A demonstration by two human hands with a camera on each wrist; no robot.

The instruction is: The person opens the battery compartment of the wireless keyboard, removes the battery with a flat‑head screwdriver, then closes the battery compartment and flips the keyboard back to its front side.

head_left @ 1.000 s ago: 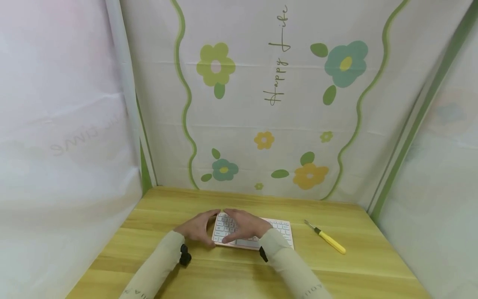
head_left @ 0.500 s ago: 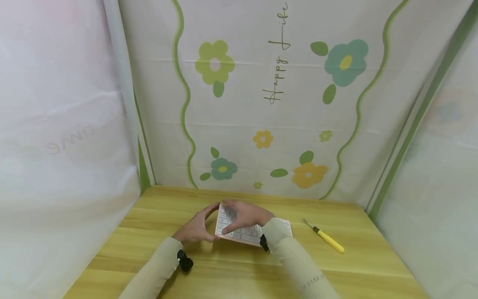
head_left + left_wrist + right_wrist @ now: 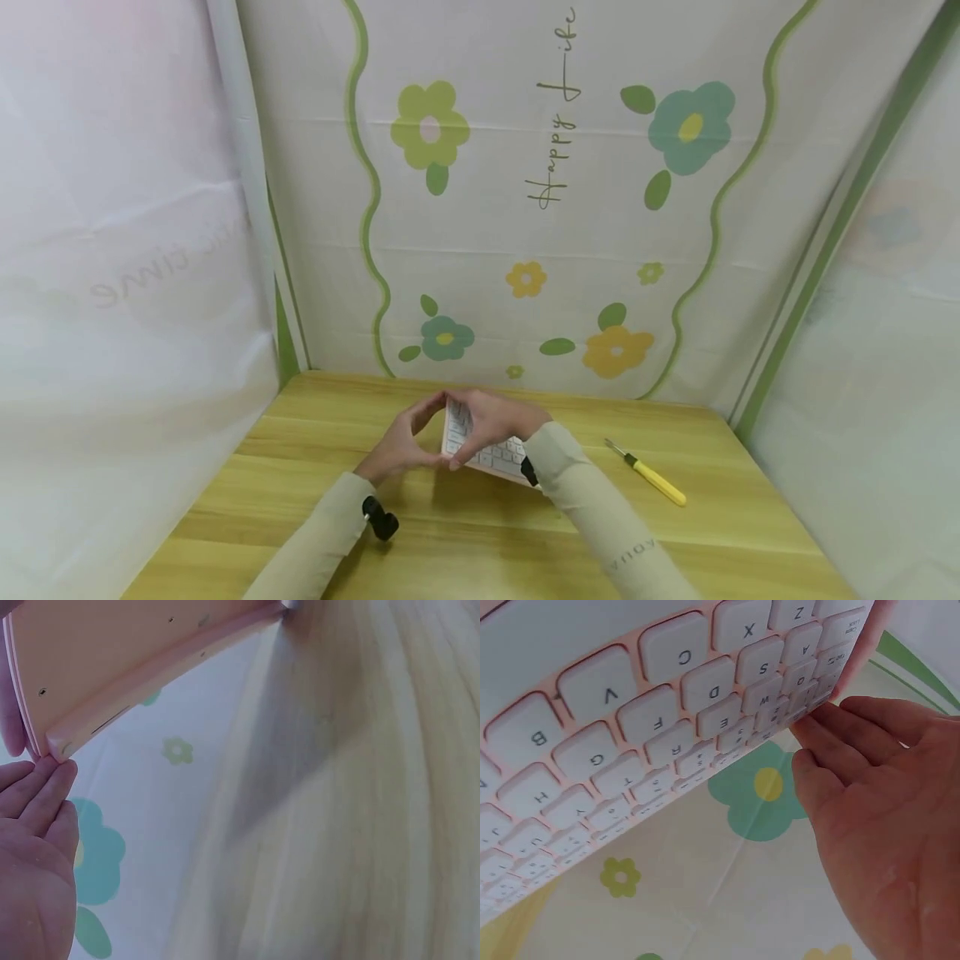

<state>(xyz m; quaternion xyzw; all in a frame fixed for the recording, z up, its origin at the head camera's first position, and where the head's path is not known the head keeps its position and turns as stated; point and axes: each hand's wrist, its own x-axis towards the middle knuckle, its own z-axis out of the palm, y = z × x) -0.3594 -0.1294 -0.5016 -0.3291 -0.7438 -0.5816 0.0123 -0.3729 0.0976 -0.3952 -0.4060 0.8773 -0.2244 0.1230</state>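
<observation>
A pink keyboard with white keys is tilted, its left end raised above the wooden table. My left hand grips that end, thumb at the near corner and fingers at the far one. From the other side my right hand spans the same end across the keys, its thumb by the near edge. The left wrist view shows the pink underside with small screws, and fingertips at its corner. In the right wrist view, fingers meet the corner beside the keys. My right forearm hides the keyboard's right end.
A slim tool with a yellow handle, dark collar and metal tip lies on the table at the right. Pale fabric with printed flowers hangs behind the table and at both sides.
The keyboard lay flat one second ago; its left end has since risen and both hands have lifted with it. The yellow-handled tool stays in place.
</observation>
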